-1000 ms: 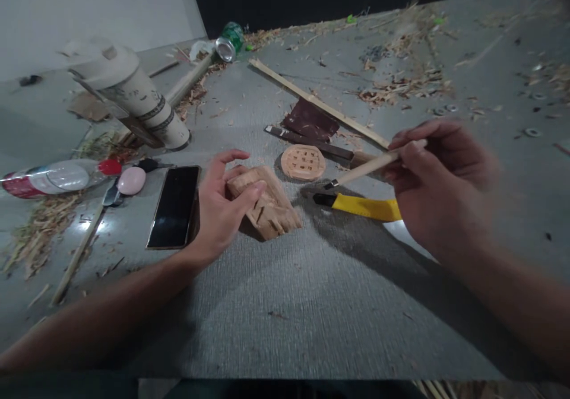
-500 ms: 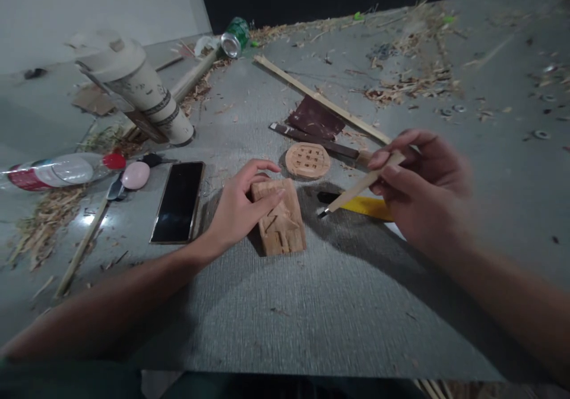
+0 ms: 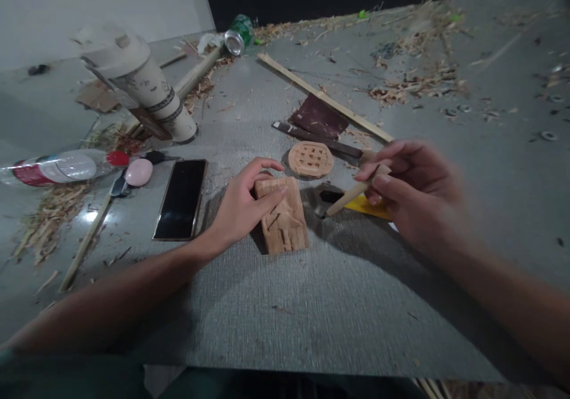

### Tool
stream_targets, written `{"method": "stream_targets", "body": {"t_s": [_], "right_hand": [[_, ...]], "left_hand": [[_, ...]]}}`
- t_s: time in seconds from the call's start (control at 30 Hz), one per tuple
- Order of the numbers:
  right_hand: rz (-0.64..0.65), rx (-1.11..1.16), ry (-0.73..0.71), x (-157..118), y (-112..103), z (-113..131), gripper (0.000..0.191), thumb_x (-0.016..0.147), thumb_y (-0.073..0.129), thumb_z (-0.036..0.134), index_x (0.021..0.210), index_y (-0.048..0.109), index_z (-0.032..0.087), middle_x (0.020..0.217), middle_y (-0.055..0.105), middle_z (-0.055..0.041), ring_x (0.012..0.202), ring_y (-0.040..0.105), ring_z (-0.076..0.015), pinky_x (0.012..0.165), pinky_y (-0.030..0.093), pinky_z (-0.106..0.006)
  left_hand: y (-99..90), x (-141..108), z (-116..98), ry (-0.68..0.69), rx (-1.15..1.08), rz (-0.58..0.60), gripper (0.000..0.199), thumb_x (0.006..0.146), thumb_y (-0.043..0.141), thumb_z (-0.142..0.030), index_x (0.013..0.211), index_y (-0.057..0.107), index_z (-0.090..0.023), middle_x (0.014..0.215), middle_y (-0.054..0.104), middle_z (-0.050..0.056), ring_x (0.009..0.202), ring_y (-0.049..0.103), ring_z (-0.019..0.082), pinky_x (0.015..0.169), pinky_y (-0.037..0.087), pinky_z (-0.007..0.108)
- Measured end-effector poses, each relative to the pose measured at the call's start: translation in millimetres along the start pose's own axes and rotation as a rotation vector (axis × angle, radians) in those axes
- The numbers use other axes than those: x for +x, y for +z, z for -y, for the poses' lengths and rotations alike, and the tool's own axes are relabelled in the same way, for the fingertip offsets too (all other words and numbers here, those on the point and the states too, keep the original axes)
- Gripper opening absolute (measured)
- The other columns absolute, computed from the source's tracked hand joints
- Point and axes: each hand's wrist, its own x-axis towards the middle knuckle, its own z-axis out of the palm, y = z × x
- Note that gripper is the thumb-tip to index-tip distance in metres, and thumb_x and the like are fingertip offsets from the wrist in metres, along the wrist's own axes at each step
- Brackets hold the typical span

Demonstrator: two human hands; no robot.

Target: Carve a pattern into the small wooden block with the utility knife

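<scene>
Phone (image 3: pixel 180 200) flat; red-capped bottle (image 3: pixel 57 168) on side; green can (image 3: pixel 238 34) beyond pale cup (image 3: pixel 145 84).

Single head-worn view, directed forward and downward over the table (image 3: pixel 285 316) from the wearer's side; both hands, left (image 3: pixel 247 206) and right (image 3: pixel 414 200), lie at close range, the far table edge and dark backdrop beyond.

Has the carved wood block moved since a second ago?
Yes. Judged against the phone, the carved wood block, gripped by the left hand, has shifted nearer the person and somewhat to the right, and has turned.
</scene>
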Motion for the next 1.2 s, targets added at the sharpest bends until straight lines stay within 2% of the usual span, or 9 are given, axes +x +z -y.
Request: {"method": "stream_targets", "body": {"t_s": [0.07,0.17,0.3,0.4,0.6,0.7,0.87,1.07,1.2], "right_hand": [[0.029,-0.033,0.007,-2.9,-0.6,0.5,0.023,0.086,0.084,0.015,0.104,0.075,0.026,0.09,0.081,-0.0002,0.056,0.059,-0.0089,0.053,0.05,-0.022],[0.114,-0.047,-0.031,-7.7,0.5,3.5,0.026,0.088,0.083,0.014,0.108,0.074,0.027,0.095,0.083,-0.0022,0.066,0.07,-0.0116,0.053,0.051,-0.021],[0.296,-0.115,-0.079,-12.8,3.6,10.8,0.033,0.091,0.08,0.012,0.118,0.073,0.03,0.101,0.085,-0.0023,0.09,0.081,-0.0187,0.076,0.064,-0.027],[0.418,-0.146,-0.082,-14.6,4.2,14.3,0.038,0.093,0.077,0.013,0.125,0.071,0.033,0.105,0.085,-0.0004,0.095,0.082,-0.0191,0.08,0.066,-0.029],[0.511,-0.322,-0.08,-11.6,1.6,14.7,0.022,0.096,0.077,0.022,0.114,0.08,0.034,0.107,0.083,-0.0008,0.091,0.08,-0.0205,0.077,0.063,-0.032],[0.578,-0.39,-0.125,-9.0,3.7,15.9,0.017,0.098,0.074,0.026,0.112,0.08,0.035,0.104,0.083,-0.0011,0.09,0.078,-0.0229,0.079,0.062,-0.038],[0.479,-0.553,-0.246,-9.7,9.8,19.2,0.007,0.099,0.07,0.031,0.099,0.077,0.03,0.088,0.079,-0.0008,0.077,0.073,-0.0208,0.067,0.056,-0.034],[0.341,-0.643,-0.277,-17.5,6.4,17.1,0.008,0.099,0.072,0.029,0.106,0.075,0.029,0.085,0.077,0.0036,0.058,0.063,-0.012,0.056,0.047,-0.026],[0.308,-0.623,-0.279,-22.5,8.1,16.5,0.01,0.1,0.071,0.027,0.109,0.074,0.029,0.088,0.078,0.0024,0.066,0.068,-0.0139,0.06,0.048,-0.028]], "left_hand": [[-0.1,-0.1,1.0,-0.002,0.0,-0.001,0.027,0.092,0.077,-0.029,0.117,0.067,-0.026,0.09,0.07,0.0,0.085,0.071,0.02,0.075,0.056,0.032],[-0.4,0.1,1.3,0.001,0.015,-0.004,0.028,0.092,0.076,-0.029,0.118,0.067,-0.026,0.098,0.071,0.001,0.09,0.071,0.021,0.078,0.057,0.033],[-0.3,0.4,-0.1,0.01,0.03,-0.008,0.029,0.092,0.076,-0.029,0.119,0.066,-0.026,0.105,0.072,0.002,0.091,0.071,0.02,0.079,0.057,0.032],[0.0,0.2,-0.4,0.013,0.016,-0.012,0.028,0.092,0.077,-0.029,0.118,0.067,-0.026,0.108,0.072,0.003,0.096,0.071,0.022,0.082,0.057,0.034],[0.0,0.1,1.4,0.038,0.016,-0.041,0.028,0.091,0.077,-0.031,0.117,0.066,-0.026,0.12,0.071,0.005,0.102,0.07,0.023,0.081,0.058,0.034],[-0.2,-0.4,1.0,0.056,0.002,-0.085,0.031,0.089,0.079,-0.03,0.116,0.064,-0.026,0.101,0.07,0.001,0.084,0.069,0.018,0.07,0.056,0.029],[0.9,-2.7,-1.3,0.079,-0.02,-0.141,0.042,0.088,0.078,-0.029,0.124,0.057,-0.028,0.076,0.059,-0.005,0.056,0.054,0.012,0.052,0.042,0.026],[1.1,-2.3,-0.6,0.09,-0.006,-0.125,0.041,0.089,0.077,-0.028,0.124,0.056,-0.029,0.077,0.058,-0.005,0.056,0.051,0.012,0.052,0.039,0.026],[0.0,-0.9,0.6,0.074,-0.005,-0.099,0.04,0.089,0.078,-0.028,0.124,0.056,-0.028,0.074,0.057,-0.006,0.058,0.054,0.013,0.055,0.041,0.028]]}}
